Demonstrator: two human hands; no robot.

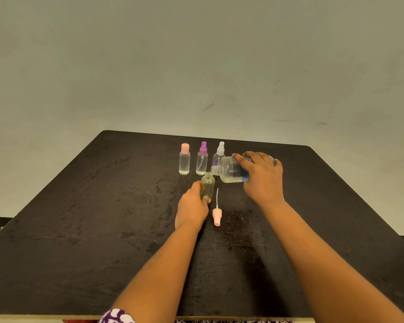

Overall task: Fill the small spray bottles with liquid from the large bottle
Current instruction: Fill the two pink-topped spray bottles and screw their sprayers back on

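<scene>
My left hand [191,206] grips a small yellowish bottle [208,185] that stands uncapped on the dark table [79,217]. My right hand [261,176] holds the large clear bottle [231,170] tipped on its side, its open neck just above the small bottle's mouth. Clear liquid lies in the large bottle's lower side. A pink spray cap [217,214] with its dip tube lies on the table right of my left hand. Behind stand a pink-capped bottle [184,159], a purple-topped spray bottle [202,159] and a white-topped spray bottle [219,153].
The three capped bottles form a row close behind the pouring spot, the white-topped one touching or nearly touching the large bottle. A plain pale wall rises behind the table's far edge. Patterned fabric shows at the near edge.
</scene>
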